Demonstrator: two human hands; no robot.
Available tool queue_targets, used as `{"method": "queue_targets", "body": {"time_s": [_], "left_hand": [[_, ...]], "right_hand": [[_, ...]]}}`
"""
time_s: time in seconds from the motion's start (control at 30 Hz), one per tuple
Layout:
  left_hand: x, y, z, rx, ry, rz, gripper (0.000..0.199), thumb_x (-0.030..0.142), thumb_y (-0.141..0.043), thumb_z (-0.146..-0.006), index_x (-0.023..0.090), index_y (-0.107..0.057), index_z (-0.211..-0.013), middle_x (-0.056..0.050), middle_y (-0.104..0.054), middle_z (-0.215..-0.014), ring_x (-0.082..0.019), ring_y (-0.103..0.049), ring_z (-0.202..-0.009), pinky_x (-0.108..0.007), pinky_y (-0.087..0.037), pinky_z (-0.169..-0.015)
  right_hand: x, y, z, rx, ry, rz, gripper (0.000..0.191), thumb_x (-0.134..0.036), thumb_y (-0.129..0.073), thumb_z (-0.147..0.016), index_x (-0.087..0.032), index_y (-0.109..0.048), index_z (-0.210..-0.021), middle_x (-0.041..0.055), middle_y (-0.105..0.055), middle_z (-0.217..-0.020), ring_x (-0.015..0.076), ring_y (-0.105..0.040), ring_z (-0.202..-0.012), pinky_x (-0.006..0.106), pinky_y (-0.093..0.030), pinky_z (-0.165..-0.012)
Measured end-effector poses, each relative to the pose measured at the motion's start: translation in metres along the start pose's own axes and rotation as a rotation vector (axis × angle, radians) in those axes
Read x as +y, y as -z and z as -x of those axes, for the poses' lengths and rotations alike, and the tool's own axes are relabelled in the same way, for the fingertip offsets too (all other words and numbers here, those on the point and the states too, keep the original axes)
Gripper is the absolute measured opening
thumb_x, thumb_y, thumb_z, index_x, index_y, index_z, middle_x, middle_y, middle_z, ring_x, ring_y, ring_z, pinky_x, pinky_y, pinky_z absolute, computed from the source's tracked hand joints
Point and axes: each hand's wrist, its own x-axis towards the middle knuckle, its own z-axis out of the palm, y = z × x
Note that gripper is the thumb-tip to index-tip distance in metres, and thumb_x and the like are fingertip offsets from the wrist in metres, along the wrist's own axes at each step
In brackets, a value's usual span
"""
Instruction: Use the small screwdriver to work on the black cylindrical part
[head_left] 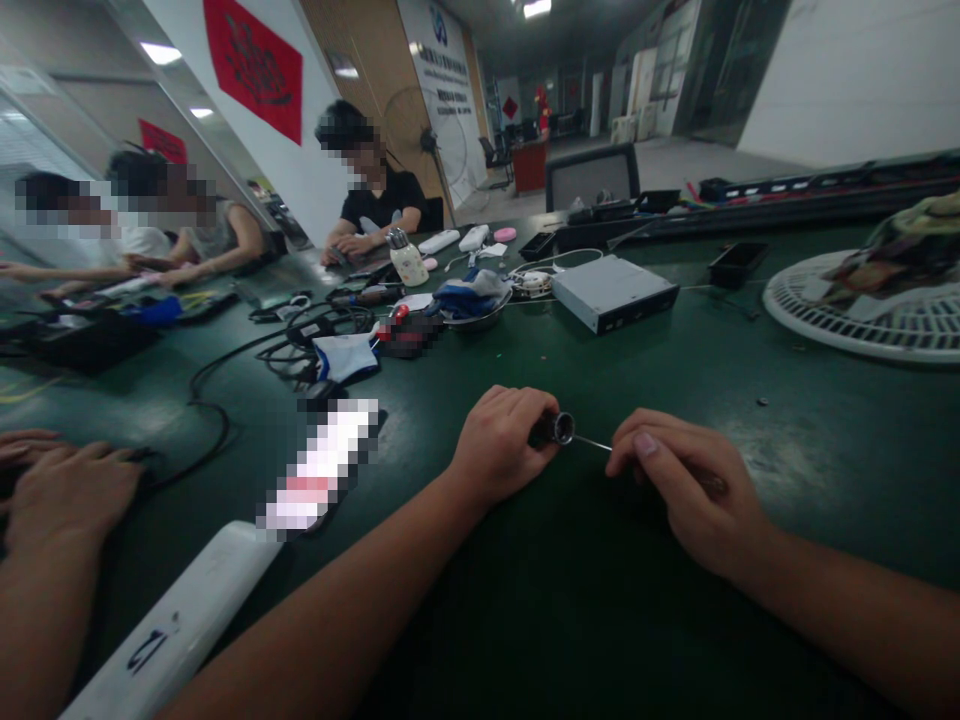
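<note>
My left hand [504, 442] is closed around a small dark cylindrical part [563, 428], whose round, shiny open end faces right toward me. Most of its body is hidden in the fingers. In my right hand [686, 480] is a screwdriver [592, 442], gripped with the fingers pressed together. Its thin metal shaft points left, with the tip at or just beside the rim of the round end; I cannot tell whether it touches. Only a bit of the brownish handle shows behind the fingers. Both hands are low over the dark green table [555, 620].
A white power-bank-like long case [176, 620] and a lit phone [322, 465] lie left of my forearm. A co-worker's hand [75, 490] is at far left. Beyond are cables, gloves [346, 357], a silver disc drive [615, 290] and a white basket lid [847, 320]. Several people sit across.
</note>
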Motion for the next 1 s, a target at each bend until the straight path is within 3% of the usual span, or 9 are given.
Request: {"method": "queue_targets", "body": {"time_s": [0.5, 0.83, 1.0], "left_hand": [[0.0006, -0.0012, 0.0008, 0.002, 0.001, -0.006, 0.017, 0.022, -0.068, -0.080, 0.020, -0.060, -0.094, -0.002, -0.068, -0.085, -0.017, -0.062, -0.078, -0.034, -0.045, -0.076], [-0.0005, -0.0034, -0.0006, -0.003, 0.007, 0.004, 0.019, 0.020, -0.070, -0.077, 0.020, -0.061, -0.094, -0.001, -0.068, -0.086, -0.017, -0.062, -0.079, -0.034, -0.044, -0.076], [-0.0010, -0.0026, -0.0007, 0.002, 0.001, 0.005, 0.019, 0.019, -0.069, -0.077, 0.020, -0.061, -0.094, -0.001, -0.068, -0.086, -0.017, -0.061, -0.079, -0.033, -0.044, -0.076]], "right_hand": [[-0.0021, -0.0008, -0.0015, 0.033, -0.017, 0.016, 0.034, -0.030, -0.043, -0.102, -0.020, -0.068, -0.081, 0.0042, -0.061, -0.082, 0.0162, -0.056, -0.068, 0.032, -0.043, -0.058], [-0.0013, 0.0021, -0.0009, -0.061, 0.005, -0.022, 0.030, -0.028, -0.043, -0.102, -0.021, -0.069, -0.088, 0.0038, -0.060, -0.088, 0.0151, -0.056, -0.067, 0.032, -0.042, -0.058], [-0.0013, 0.0028, -0.0009, -0.063, 0.015, -0.026, 0.033, -0.028, -0.042, -0.102, -0.021, -0.067, -0.082, 0.0030, -0.059, -0.083, 0.0150, -0.055, -0.066, 0.032, -0.041, -0.058]]}}
